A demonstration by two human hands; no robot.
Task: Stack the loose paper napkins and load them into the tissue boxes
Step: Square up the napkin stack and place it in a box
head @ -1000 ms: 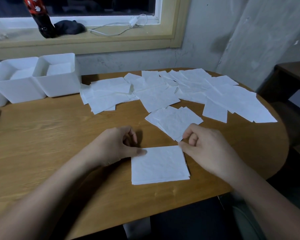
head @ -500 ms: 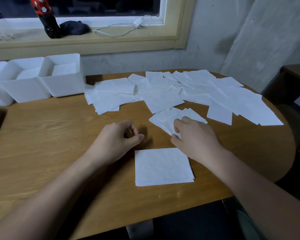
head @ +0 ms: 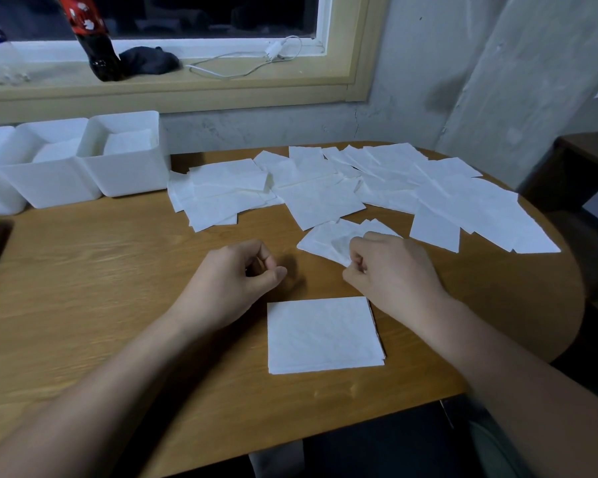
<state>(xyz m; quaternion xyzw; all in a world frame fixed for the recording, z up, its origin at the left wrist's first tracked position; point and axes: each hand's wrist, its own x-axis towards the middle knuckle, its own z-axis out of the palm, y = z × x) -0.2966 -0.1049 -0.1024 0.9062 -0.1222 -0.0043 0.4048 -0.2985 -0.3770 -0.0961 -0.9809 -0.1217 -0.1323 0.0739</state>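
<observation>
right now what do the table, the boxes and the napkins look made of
Table: wood or wood-look laminate, matte, with visible grain. Tissue boxes: probably white plastic, smooth, rounded corners. Napkins: thin white paper, faintly crinkled texture.

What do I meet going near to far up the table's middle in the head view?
Neat napkin stack → fanned napkins, pinched by the right hand → loose napkin spread → windowsill cable.

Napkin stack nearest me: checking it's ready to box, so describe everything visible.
The napkin stack is white, textured paper, squared up, a few sheet edges stepping out on its right side. It lies flat on the wooden table near the front edge; left hand and right hand hold none of it.
</observation>
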